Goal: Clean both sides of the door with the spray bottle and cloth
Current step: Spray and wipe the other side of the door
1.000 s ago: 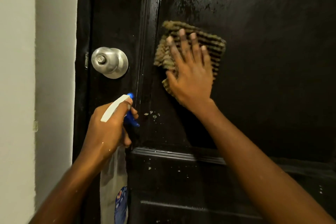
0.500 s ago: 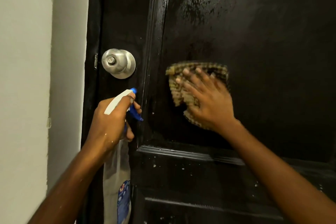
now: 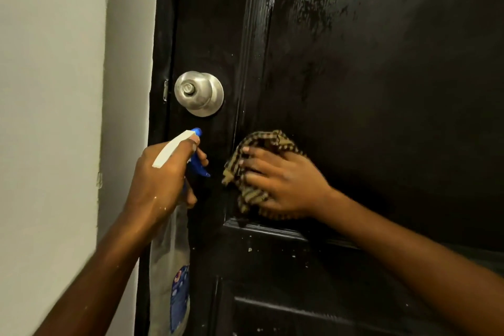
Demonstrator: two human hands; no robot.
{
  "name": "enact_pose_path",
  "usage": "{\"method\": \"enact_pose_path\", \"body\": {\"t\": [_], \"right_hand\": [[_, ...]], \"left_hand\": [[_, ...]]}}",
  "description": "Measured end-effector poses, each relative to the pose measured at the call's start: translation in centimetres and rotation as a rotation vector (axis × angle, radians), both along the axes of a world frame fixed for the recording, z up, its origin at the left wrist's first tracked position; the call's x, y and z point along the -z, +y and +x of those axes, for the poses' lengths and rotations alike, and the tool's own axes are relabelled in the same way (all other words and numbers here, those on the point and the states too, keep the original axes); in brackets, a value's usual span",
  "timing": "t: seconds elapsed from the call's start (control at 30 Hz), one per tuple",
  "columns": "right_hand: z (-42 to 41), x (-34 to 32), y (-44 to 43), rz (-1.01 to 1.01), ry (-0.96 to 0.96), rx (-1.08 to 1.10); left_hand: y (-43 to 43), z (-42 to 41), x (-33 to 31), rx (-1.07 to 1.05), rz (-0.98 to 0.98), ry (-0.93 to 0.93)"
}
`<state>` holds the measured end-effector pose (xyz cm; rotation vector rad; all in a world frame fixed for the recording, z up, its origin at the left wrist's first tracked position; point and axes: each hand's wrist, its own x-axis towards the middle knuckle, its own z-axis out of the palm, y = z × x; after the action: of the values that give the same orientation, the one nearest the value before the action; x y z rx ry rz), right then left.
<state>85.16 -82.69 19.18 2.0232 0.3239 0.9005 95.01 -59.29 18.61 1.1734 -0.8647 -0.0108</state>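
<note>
The black door (image 3: 381,95) fills most of what I can see, its upper panel shiny and streaked with wet well above and to the right of the round metal knob (image 3: 199,93). The checked brown cloth (image 3: 233,172) sits bunched against the door just below and to the right of the knob, right above the raised moulding (image 3: 272,230) that crosses the door. The right hand (image 3: 286,183) lies over the cloth, its fingers (image 3: 253,163) stretched nearly straight toward the knob side and pressing the fabric flat to the wood.

Directly under the knob the left hand (image 3: 161,180) grips the neck of the spray bottle (image 3: 169,259). One finger lies along the white top and another is curled on the blue trigger (image 3: 200,169), with the nozzle pointing at the door. The clear body of the bottle hangs down from the hand, a blue label low on it.

Below the moulding, further down from the knob, small pale specks (image 3: 249,249) dot the paint. Left of the knob, past the door's edge, stands a plain pale wall (image 3: 54,117).
</note>
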Motion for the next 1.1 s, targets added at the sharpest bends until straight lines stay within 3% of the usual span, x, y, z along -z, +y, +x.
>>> {"method": "enact_pose_path", "body": {"t": [0.17, 0.27, 0.37, 0.57, 0.73, 0.83, 1.0, 1.1], "right_hand": [[2.3, -10.0, 1.6, 0.162, -0.395, 0.016], [3.3, -9.3, 2.7, 0.219, -0.463, 0.017], [3.1, -4.5, 2.9, 0.245, -0.391, -0.025], [0.3, 6.6, 1.7, 0.146, -0.042, -0.007], [-2.6, 7.5, -0.3, 0.12, 0.023, 0.023], [-4.1, 5.2, -2.2, 0.187, -0.124, -0.014], [-4.4, 0.3, -1.0, 0.436, -0.611, 0.217], [-3.3, 3.1, 0.0, 0.446, -0.599, 0.289]], "left_hand": [[-0.1, 0.7, 0.2, -0.073, 0.001, -0.002], [0.0, 0.8, 0.3, -0.088, 0.003, -0.003], [0.1, 0.9, 0.7, -0.101, 0.012, -0.016], [-0.6, -0.2, 0.7, -0.094, 0.013, -0.053], [-1.9, -1.4, 0.5, -0.028, 0.01, -0.056], [-2.3, -1.4, 0.7, -0.003, 0.007, -0.057], [-3.1, -1.3, 1.5, 0.024, 0.033, -0.04], [-3.8, -2.1, 1.6, 0.025, 0.044, -0.043]]}}
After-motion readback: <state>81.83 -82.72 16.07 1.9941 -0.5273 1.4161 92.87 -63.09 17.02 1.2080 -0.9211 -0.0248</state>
